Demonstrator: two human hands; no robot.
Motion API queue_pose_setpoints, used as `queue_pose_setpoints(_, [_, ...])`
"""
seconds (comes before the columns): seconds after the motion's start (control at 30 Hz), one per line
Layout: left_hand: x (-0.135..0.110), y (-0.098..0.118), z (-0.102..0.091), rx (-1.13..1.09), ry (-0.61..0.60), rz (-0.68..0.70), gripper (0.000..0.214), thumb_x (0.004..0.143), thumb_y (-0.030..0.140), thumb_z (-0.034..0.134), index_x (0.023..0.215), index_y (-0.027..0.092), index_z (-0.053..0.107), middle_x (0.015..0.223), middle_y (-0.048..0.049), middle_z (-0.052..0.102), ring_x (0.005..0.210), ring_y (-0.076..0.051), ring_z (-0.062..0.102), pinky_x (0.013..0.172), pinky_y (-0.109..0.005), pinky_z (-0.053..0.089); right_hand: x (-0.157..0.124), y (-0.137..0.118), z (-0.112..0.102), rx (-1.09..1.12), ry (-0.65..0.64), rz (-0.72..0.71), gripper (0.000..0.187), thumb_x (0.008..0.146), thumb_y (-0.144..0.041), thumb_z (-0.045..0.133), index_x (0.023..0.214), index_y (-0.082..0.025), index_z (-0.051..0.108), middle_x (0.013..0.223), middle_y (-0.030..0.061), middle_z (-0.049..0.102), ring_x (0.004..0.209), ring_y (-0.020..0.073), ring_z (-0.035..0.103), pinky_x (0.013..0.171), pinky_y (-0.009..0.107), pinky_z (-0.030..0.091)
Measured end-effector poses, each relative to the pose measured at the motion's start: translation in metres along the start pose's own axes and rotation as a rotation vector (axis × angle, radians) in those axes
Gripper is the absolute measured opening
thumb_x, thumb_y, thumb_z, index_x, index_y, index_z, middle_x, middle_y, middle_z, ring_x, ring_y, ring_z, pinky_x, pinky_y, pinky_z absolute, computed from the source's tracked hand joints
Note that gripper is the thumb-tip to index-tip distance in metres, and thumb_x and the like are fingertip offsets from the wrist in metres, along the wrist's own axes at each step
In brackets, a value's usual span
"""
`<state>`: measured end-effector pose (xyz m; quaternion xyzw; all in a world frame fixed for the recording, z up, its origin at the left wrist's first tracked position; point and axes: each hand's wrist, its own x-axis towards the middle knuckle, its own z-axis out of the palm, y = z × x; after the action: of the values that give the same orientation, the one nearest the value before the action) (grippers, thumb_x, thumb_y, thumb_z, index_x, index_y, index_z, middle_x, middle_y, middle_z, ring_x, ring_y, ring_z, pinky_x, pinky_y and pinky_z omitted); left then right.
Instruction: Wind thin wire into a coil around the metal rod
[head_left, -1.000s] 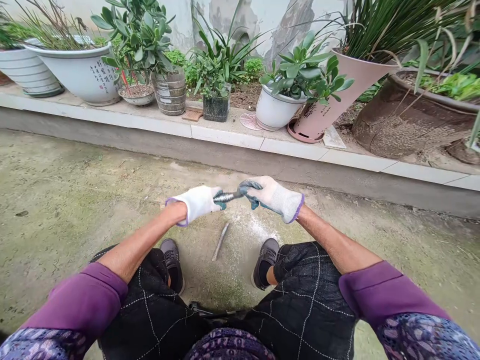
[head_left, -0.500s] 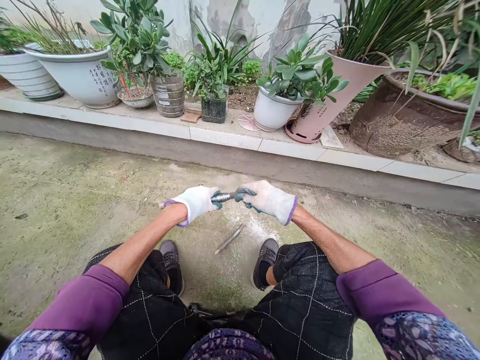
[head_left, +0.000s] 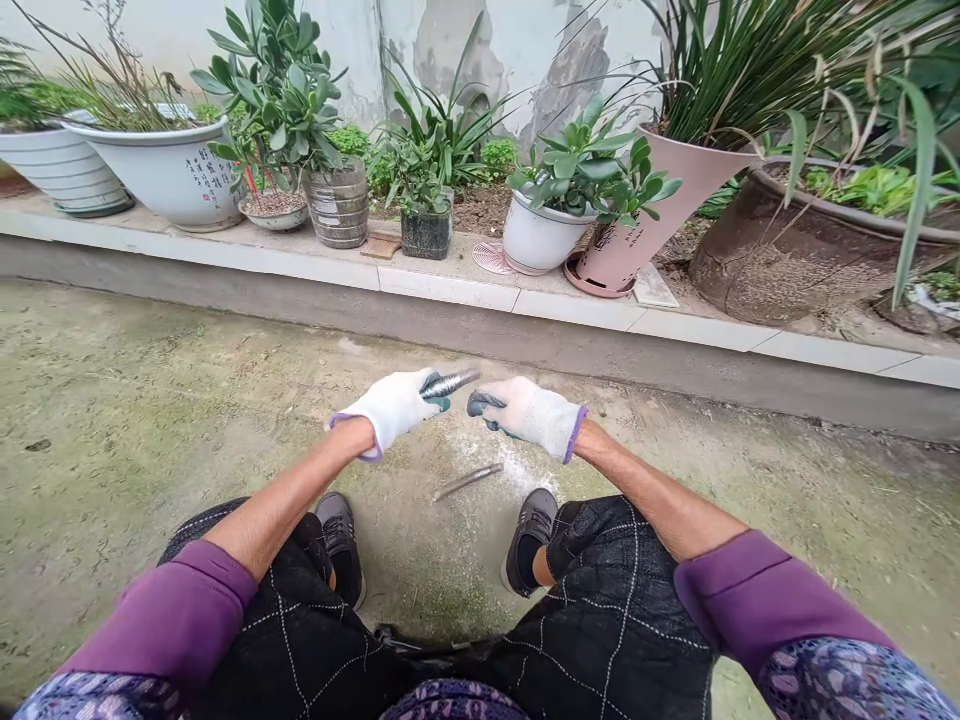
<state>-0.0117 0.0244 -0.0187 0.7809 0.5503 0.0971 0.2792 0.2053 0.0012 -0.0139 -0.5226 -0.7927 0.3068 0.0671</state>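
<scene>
My left hand (head_left: pixel 394 405), in a white glove with dark coated fingers, is closed round one end of a short grey threaded metal rod (head_left: pixel 450 383). The rod sticks out to the right, tilted slightly up. My right hand (head_left: pixel 525 412), gloved the same way, hovers just right of the rod's free end, apart from it. Its fingers are curled, and I cannot see whether anything is inside them. On the concrete ground below both hands, between my two shoes, lies a thin metal bar (head_left: pixel 466 481) beside a patch of pale dust (head_left: pixel 517 460).
I sit low with my knees apart over mossy concrete ground (head_left: pixel 135 420). A raised tiled ledge (head_left: pixel 450 290) runs across ahead, with a large white bowl planter (head_left: pixel 169 175), a white succulent pot (head_left: pixel 541 235), a pink tilted pot (head_left: pixel 637 230) and a brown basin (head_left: pixel 795 250) standing on it.
My right hand has come off the rod and drawn slightly right and down; the left hand alone holds it. The bar on the ground now lies at a flatter angle.
</scene>
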Motion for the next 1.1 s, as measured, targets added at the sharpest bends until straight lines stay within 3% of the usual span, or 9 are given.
queue_pose_setpoints(0.1, [-0.008, 0.003, 0.008, 0.126, -0.131, 0.075, 0.019, 0.073, 0.036, 0.073, 0.086, 0.023, 0.068, 0.074, -0.0023, 0.067, 0.065, -0.018, 0.06, 0.06, -0.026, 0.043, -0.002, 0.003, -0.01, -0.029, 0.061, -0.012, 0.018, 0.086, -0.023, 0.055, 0.084, -0.019, 0.073, 0.065, -0.001, 0.062, 0.056, 0.0097, 0.049, 0.053, 0.022, 0.036])
queue_pose_setpoints(0.27, [-0.023, 0.021, -0.001, -0.317, -0.344, 0.053, 0.026, 0.075, 0.039, 0.073, 0.094, 0.022, 0.07, 0.066, 0.0011, 0.061, 0.049, -0.012, 0.049, 0.041, -0.022, 0.036, -0.001, 0.022, -0.019, 0.396, 0.095, 0.1, 0.019, 0.078, -0.021, 0.055, 0.086, -0.016, 0.071, 0.063, -0.0009, 0.058, 0.049, 0.0108, 0.048, 0.044, 0.023, 0.041])
queue_pose_setpoints(0.37, [-0.02, 0.024, -0.01, -0.595, -0.264, 0.019, 0.029, 0.077, 0.037, 0.071, 0.101, 0.02, 0.067, 0.066, 0.0025, 0.056, 0.048, -0.01, 0.046, 0.038, -0.02, 0.037, 0.003, 0.022, -0.012, 0.535, 0.157, 0.093, 0.021, 0.077, -0.016, 0.052, 0.09, -0.014, 0.069, 0.064, -0.0002, 0.058, 0.051, 0.0113, 0.051, 0.046, 0.023, 0.046])
queue_pose_setpoints(0.47, [-0.009, 0.017, -0.008, -0.643, -0.117, -0.016, 0.024, 0.079, 0.035, 0.068, 0.096, 0.019, 0.065, 0.067, 0.0026, 0.054, 0.048, -0.009, 0.045, 0.039, -0.02, 0.038, 0.004, 0.01, -0.003, 0.396, 0.167, 0.085, 0.025, 0.082, -0.014, 0.05, 0.097, -0.015, 0.07, 0.067, -0.0004, 0.06, 0.051, 0.0097, 0.052, 0.049, 0.021, 0.043])
queue_pose_setpoints(0.57, [0.002, 0.006, 0.001, -0.421, -0.004, -0.008, 0.023, 0.081, 0.036, 0.065, 0.097, 0.02, 0.063, 0.07, 0.0007, 0.058, 0.052, -0.011, 0.05, 0.045, -0.023, 0.042, -0.001, -0.008, 0.002, 0.147, 0.085, 0.023, 0.021, 0.088, -0.016, 0.052, 0.095, -0.017, 0.072, 0.069, -0.0002, 0.064, 0.055, 0.0091, 0.053, 0.054, 0.021, 0.04])
queue_pose_setpoints(0.67, [0.006, -0.002, 0.007, 0.044, 0.051, 0.052, 0.025, 0.084, 0.039, 0.064, 0.1, 0.02, 0.065, 0.08, -0.0051, 0.067, 0.067, -0.018, 0.062, 0.061, -0.027, 0.046, -0.01, -0.019, -0.002, 0.051, 0.05, -0.04, 0.02, 0.089, -0.019, 0.055, 0.091, -0.018, 0.074, 0.069, 0.0002, 0.066, 0.058, 0.0097, 0.053, 0.057, 0.022, 0.038])
queue_pose_setpoints(0.8, [-0.001, 0.002, 0.009, 0.352, -0.124, 0.143, 0.027, 0.086, 0.043, 0.062, 0.104, 0.024, 0.068, 0.082, -0.0064, 0.071, 0.076, -0.023, 0.066, 0.067, -0.029, 0.044, -0.01, -0.008, -0.017, 0.158, 0.178, 0.011, 0.022, 0.086, -0.017, 0.054, 0.094, -0.017, 0.075, 0.066, -0.0008, 0.063, 0.054, 0.0088, 0.051, 0.052, 0.02, 0.039])
queue_pose_setpoints(0.93, [-0.012, 0.013, 0.008, 0.025, -0.239, 0.22, 0.034, 0.08, 0.044, 0.068, 0.105, 0.022, 0.068, 0.086, -0.0026, 0.07, 0.067, -0.016, 0.06, 0.063, -0.026, 0.045, 0.001, 0.016, -0.021, 0.334, 0.217, 0.158, 0.026, 0.083, -0.01, 0.051, 0.096, -0.012, 0.074, 0.063, -0.0002, 0.059, 0.049, 0.0088, 0.049, 0.045, 0.02, 0.04])
queue_pose_setpoints(1.1, [-0.011, 0.015, -0.002, -0.316, -0.137, 0.069, 0.048, 0.079, 0.046, 0.069, 0.117, 0.016, 0.065, 0.08, -0.001, 0.066, 0.053, -0.01, 0.05, 0.049, -0.023, 0.042, 0.006, 0.016, -0.003, 0.174, 0.071, 0.188, 0.024, 0.088, -0.013, 0.051, 0.096, -0.013, 0.074, 0.067, 0.0013, 0.063, 0.05, 0.0094, 0.05, 0.047, 0.022, 0.04])
